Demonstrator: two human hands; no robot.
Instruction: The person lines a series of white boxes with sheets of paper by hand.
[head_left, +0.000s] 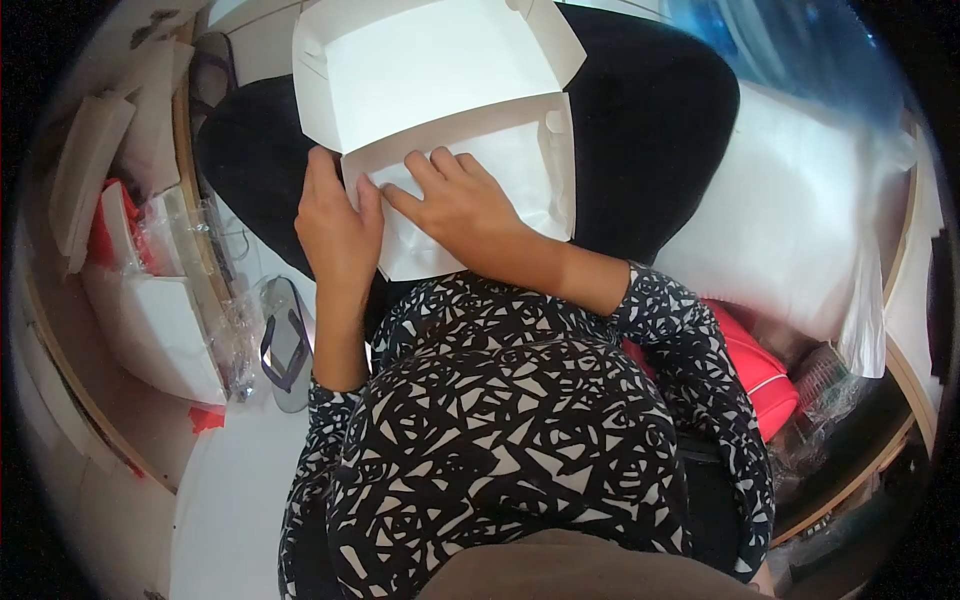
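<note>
A white folding cardboard box (442, 71) lies opened out on my lap, its lid tilted away from me and its tray part nearer my body. My left hand (337, 217) grips the tray's left wall, with the fingers outside and the thumb at the inner side. Inside the tray, my right hand (457, 199) reaches across to the left, its thumb or forefinger close to my left thumb and the other fingers bent over the tray floor. Folded corner tabs show at the tray's right wall.
Grey flip-flops (289, 352) lie on the floor at left, beside white card pieces (161, 330) and clear plastic wrap (244, 337). At right are a large white sheet or bag (765, 210), a red bag (757, 375) and blue plastic (787, 52).
</note>
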